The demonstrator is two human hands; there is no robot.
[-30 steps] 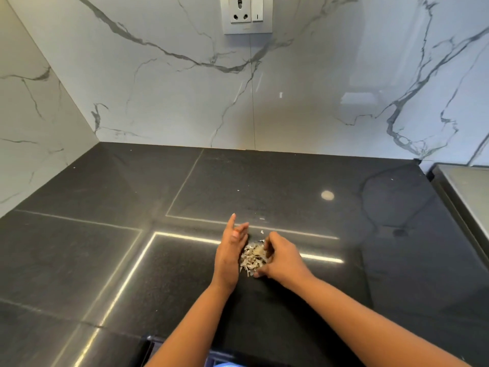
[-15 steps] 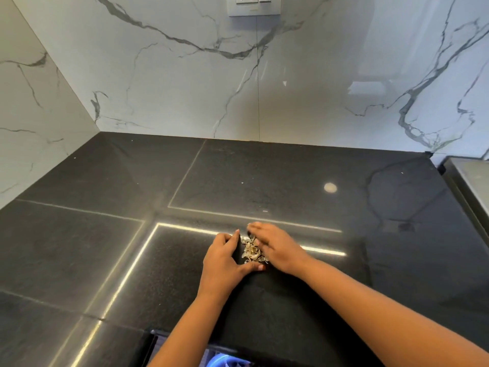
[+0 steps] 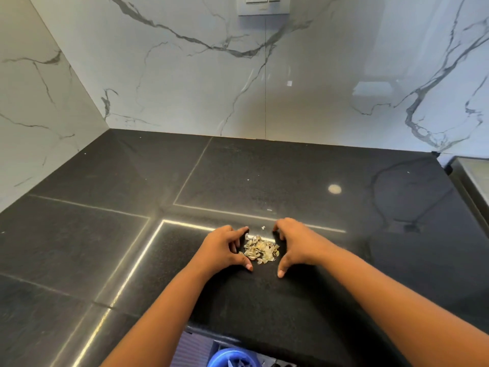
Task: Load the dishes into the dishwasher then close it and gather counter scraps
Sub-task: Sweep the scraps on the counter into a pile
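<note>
A small heap of pale, dry scraps (image 3: pixel 260 249) lies on the black stone counter (image 3: pixel 105 247), near its front edge. My left hand (image 3: pixel 222 249) rests on the counter just left of the heap, fingers curled and apart, thumb low beside it. My right hand (image 3: pixel 297 245) mirrors it on the right side, fingers spread, thumb pointing down. Both hands flank the heap and hold nothing. One loose flake (image 3: pixel 263 228) lies just behind the heap.
White marbled walls (image 3: pixel 185 88) close the counter at the back and left, with a socket plate (image 3: pixel 263 5) up high. A steel edge (image 3: pixel 473 178) borders the counter on the right. Below the front edge shows a blue round object (image 3: pixel 232 358).
My hands were pressed together over the scraps; now they have drawn apart to either side, leaving the heap uncovered between them. The view has tilted down slightly.
</note>
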